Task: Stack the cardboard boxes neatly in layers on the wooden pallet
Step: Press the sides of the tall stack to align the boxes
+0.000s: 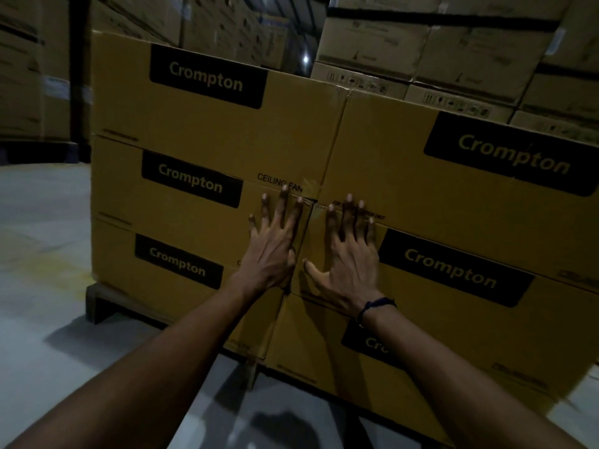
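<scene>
Warehouse floor [39, 222]: wooden pallet [97, 303] bears three layers of sealed cardboard boxes [201, 131]. Left hand [272, 251] and right hand [346, 260], grip released, press flat on middle-layer boxes.

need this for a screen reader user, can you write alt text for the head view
Two bare hands, left and right, press flat with straight fingers against stacked yellow boxes marked Crompton, either side of the seam between two columns. The boxes sit three layers high on a wooden pallet in a dim warehouse.
</scene>
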Motion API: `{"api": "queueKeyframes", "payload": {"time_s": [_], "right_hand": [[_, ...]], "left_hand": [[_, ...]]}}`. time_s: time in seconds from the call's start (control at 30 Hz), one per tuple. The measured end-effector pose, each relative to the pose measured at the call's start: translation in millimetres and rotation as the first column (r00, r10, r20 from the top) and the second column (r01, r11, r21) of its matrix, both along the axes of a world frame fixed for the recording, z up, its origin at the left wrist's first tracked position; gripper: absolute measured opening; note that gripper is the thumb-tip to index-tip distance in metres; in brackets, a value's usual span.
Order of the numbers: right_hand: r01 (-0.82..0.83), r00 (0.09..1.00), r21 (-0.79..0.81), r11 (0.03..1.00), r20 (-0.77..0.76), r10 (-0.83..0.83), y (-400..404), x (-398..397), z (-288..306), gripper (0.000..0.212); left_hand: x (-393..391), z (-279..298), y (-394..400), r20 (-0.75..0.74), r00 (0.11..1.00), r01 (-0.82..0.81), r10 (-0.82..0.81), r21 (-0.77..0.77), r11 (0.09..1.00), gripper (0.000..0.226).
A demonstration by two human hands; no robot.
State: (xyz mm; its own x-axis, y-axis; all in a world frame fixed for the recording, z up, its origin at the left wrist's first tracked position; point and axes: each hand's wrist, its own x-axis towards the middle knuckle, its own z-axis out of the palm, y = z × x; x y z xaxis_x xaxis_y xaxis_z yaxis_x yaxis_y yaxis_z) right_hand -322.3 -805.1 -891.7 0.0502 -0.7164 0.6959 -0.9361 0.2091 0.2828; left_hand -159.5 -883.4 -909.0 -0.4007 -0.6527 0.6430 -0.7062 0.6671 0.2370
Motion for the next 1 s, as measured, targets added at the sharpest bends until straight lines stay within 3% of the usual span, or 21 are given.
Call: {"api": "queueKeyframes", "payload": {"time_s": [1.0], "right_hand": [[0.077, 0.996, 0.089, 0.993, 0.027, -0.080, 7, 16, 7, 0.111]], "left_hand": [[5, -2, -7, 0.027, 0.999, 0.033, -0.032, -0.020, 0.999, 0.095]]}}
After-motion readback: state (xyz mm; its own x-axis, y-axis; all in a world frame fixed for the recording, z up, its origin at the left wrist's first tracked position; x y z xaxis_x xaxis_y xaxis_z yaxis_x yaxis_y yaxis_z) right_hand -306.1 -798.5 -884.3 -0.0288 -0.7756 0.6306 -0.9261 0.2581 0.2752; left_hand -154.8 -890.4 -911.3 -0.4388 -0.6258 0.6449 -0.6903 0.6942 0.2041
